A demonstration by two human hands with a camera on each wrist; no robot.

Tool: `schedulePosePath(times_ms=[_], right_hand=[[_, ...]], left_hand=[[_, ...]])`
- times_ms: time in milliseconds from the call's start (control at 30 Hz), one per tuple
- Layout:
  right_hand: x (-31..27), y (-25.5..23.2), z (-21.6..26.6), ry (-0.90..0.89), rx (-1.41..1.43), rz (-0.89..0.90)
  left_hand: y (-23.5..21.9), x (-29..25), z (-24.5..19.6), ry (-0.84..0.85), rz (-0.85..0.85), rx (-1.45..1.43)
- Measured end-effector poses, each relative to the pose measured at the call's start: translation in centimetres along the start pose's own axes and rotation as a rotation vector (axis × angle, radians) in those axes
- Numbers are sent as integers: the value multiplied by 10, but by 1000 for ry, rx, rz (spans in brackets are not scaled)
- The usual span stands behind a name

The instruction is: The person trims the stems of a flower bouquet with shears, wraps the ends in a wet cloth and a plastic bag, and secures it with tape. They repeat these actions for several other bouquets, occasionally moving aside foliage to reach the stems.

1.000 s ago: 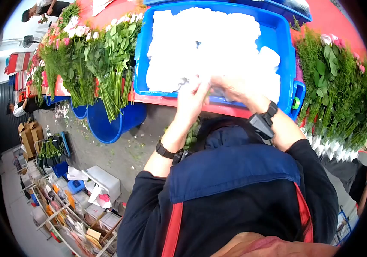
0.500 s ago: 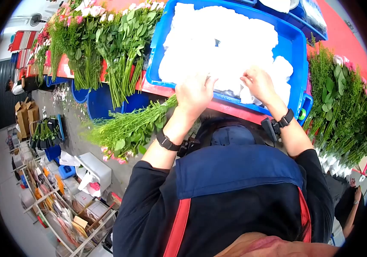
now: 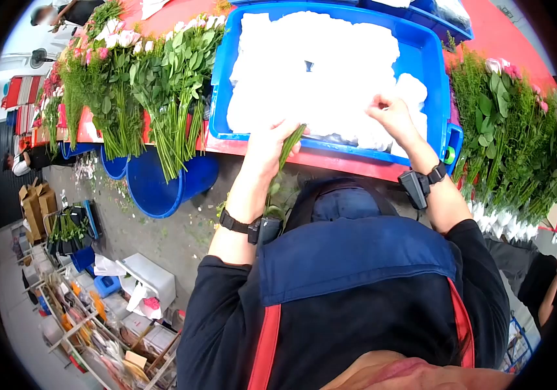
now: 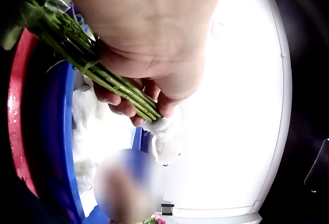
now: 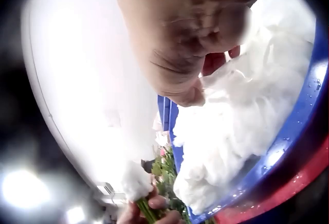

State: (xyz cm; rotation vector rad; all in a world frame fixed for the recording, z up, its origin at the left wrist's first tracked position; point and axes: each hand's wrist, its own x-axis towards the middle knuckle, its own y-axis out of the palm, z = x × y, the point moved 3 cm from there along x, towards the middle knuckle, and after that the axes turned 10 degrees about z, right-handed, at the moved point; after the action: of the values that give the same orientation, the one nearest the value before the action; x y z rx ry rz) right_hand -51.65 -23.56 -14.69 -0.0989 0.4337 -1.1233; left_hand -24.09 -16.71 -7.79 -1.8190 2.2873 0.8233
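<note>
My left hand (image 3: pixel 266 146) grips a bunch of green stems (image 4: pixel 110 80) at the tray's front edge. A white, cotton-like wad (image 5: pixel 136 180) covers the cut ends of those stems, beyond the fingertips. The leafy part of the bunch runs back under my left forearm, mostly hidden. Over the right front of the blue tray (image 3: pixel 439 104) is my right hand (image 3: pixel 395 120), its thumb and fingers curled close together. White, fluffy material (image 5: pixel 216 147) lies just below it. Glare hides the fingertips, and I cannot tell whether they pinch any of it.
Bunches of roses and greenery (image 3: pixel 168 84) lie at the left of the red table (image 3: pixel 369 168). More bunches (image 3: pixel 506 143), their stem ends wrapped in white, are on the right. Blue buckets (image 3: pixel 155 185) stand on the floor. A rack of supplies (image 3: pixel 96 318) is at lower left.
The hands were together at the tray's front; now they are apart, the right one further right. The bunch, swung out leftward half a second ago, now points back toward my body.
</note>
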Motion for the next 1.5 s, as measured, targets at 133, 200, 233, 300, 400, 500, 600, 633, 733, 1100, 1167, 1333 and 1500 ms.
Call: schedulePosePath(times_ms=[133,200,233,300,400,500,600,633,733,1100,1167,1333,1500], right_hand=[[-16,-4,54,-85,283,5],[-16,1,63,-92,348,56],[-15,4,66,-69,359,62],[-11,13,69,-55,271,40],[-12,35,83,-64,-17,-46],[-19,61,96,-356,-417,-130],[-23,70,106,-210,-169,230],[-22,70,100,-201,-35,261],[-19,56,85,-69,320,294],[-40,85,164,-788,-356,127],[-45,94,155,-715,-299,106],[-26,129,115,-148,125,334],[-22,200,96,-192,284,574]], left_hand=[[-1,-3,0,5,11,-40],[1,-4,-1,33,26,-82],[4,-5,-1,41,45,-94],[9,-7,-1,58,81,-114],[24,-8,-2,64,160,-120],[34,-6,-6,68,152,-112],[25,-1,-1,61,111,-83],[19,1,2,41,84,-66],[7,-3,2,10,6,-4],[2,-9,-7,231,-317,734],[-6,-4,-23,7,-284,544],[-25,-6,-46,201,7,-62],[-34,10,-35,102,51,-156]])
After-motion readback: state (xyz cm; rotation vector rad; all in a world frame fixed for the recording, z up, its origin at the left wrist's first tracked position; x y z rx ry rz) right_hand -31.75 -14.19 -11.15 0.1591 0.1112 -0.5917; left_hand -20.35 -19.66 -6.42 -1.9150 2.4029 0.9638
